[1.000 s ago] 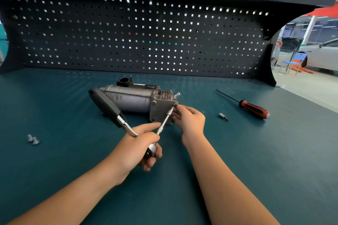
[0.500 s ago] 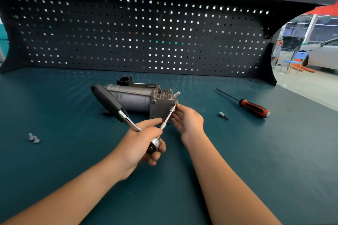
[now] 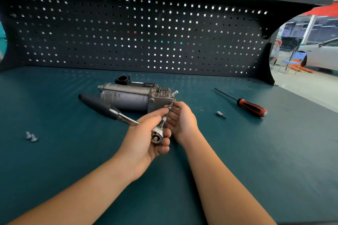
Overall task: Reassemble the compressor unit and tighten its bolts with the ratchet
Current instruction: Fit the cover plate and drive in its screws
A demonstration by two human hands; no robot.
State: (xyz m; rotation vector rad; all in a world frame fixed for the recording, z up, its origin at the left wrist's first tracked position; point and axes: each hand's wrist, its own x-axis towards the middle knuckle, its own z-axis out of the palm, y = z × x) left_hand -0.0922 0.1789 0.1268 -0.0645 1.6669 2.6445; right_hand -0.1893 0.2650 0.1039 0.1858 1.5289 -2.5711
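The grey compressor unit (image 3: 128,97) lies on its side on the green bench mat, its square end plate facing me. My left hand (image 3: 144,139) grips the head of the ratchet (image 3: 157,136); its black handle (image 3: 97,104) points away to the left, over the mat in front of the compressor. A thin extension bar (image 3: 167,113) runs from the ratchet head up to the bolt (image 3: 172,101) at the plate's upper right corner. My right hand (image 3: 180,120) pinches the far end of the bar, right against the plate.
Two loose bolts (image 3: 31,136) lie at the left of the mat. A small bit (image 3: 221,114) and a red-handled screwdriver (image 3: 251,108) lie to the right. A black pegboard (image 3: 137,29) closes the back of the bench.
My left hand has swung the ratchet handle lower and further left. The ratchet head has turned to face me. My right hand has stayed at the bolt.
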